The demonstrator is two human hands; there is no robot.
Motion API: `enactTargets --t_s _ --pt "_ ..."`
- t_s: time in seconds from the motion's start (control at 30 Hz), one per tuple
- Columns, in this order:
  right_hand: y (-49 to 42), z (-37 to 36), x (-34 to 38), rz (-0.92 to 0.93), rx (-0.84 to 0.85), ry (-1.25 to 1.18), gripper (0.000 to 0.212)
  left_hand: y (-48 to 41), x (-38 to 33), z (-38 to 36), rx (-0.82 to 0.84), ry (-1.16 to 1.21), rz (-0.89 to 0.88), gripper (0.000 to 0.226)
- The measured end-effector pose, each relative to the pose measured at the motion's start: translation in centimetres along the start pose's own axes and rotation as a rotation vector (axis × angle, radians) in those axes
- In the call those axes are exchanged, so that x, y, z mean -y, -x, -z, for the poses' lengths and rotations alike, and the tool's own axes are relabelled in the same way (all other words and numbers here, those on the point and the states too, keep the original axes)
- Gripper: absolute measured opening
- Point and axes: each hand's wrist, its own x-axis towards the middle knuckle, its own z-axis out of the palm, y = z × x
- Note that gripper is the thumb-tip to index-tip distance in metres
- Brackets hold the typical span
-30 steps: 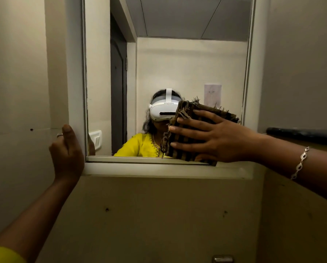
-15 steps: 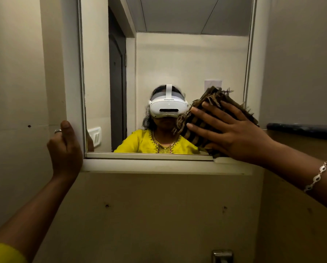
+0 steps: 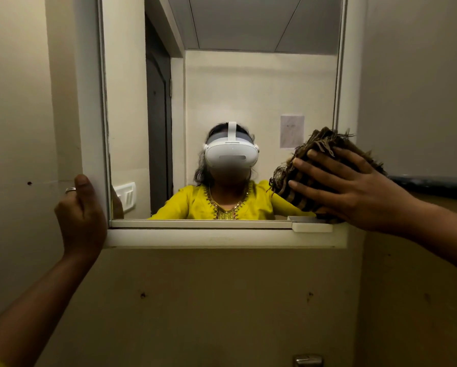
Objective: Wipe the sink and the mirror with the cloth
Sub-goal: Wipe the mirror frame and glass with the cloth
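Observation:
The wall mirror [image 3: 248, 88] in its white frame [image 3: 208, 238] fills the upper middle. My right hand [image 3: 354, 192] lies flat, fingers spread and straight, pressing a bunched brown striped cloth [image 3: 322, 144] with frayed edges against the glass at the mirror's lower right corner. My left hand [image 3: 81, 215] grips the frame's left edge near its bottom corner, thumb pointing up along the front and fingers curled behind. The sink is out of view.
A metal tap top [image 3: 308, 361] peeks in at the bottom edge. A dark ledge [image 3: 433, 185] runs along the right wall behind my right wrist. Plain beige walls close in on both sides. The mirror reflects a person in yellow, a dark door and a switch plate.
My right hand has slid the cloth rightward along the bottom of the glass, from the middle to the lower right corner. My left hand has kept its hold on the frame.

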Motion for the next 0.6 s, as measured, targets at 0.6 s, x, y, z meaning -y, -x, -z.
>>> enactTargets --t_s 0.6 --pt "-7.5 2.3 -0.2 0.489 0.068 -0.075 0.053 0.2 -0.6 0.1 -0.05 -0.008 -0.045 0.047"
